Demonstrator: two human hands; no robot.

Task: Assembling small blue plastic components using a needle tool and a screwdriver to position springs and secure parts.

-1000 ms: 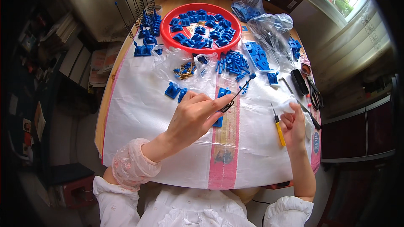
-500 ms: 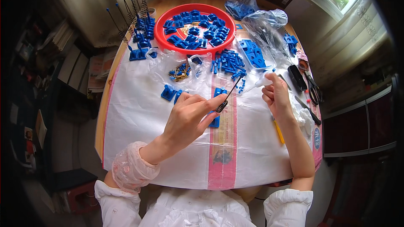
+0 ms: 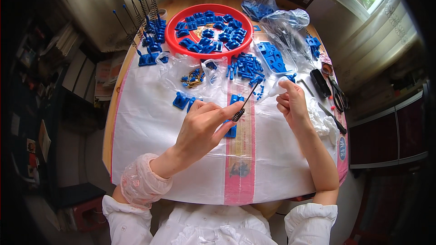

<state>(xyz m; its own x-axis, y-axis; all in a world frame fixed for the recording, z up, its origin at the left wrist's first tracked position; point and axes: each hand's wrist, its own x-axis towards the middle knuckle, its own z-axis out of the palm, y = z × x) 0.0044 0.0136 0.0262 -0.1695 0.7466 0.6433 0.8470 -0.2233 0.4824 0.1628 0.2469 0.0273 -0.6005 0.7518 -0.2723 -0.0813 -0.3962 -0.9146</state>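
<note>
Between the thumb and fingers of my left hand (image 3: 200, 120) is a black coil spring (image 3: 238, 115). A thin dark rod (image 3: 250, 96) slants up and away from it. My right hand (image 3: 293, 104) is closed around a small white squeeze bottle (image 3: 277, 87), whose narrow nozzle points left, toward the rod and apart from it. Below the spring lies a flat blue plastic piece (image 3: 230, 130), partly hidden by my left fingers. Blue clips (image 3: 180, 101) rest just beyond that hand. Tiny blue beads (image 3: 259, 91) are scattered under the rod's far end.
A red round tray (image 3: 171, 47) of blue parts stands at the back. Blue pegs (image 3: 246, 67) are heaped before it, beside a clear tub (image 3: 294, 69). Rods with springs (image 3: 144, 13) stand upright at back left. Scissors (image 3: 338, 97), a knife (image 3: 334, 118) and crumpled tissue (image 3: 323, 124) lie right.
My right hand has shifted slightly left with the bottle, bringing its nozzle nearer the rod. My left hand stays nearly still, holding the spring and rod.
</note>
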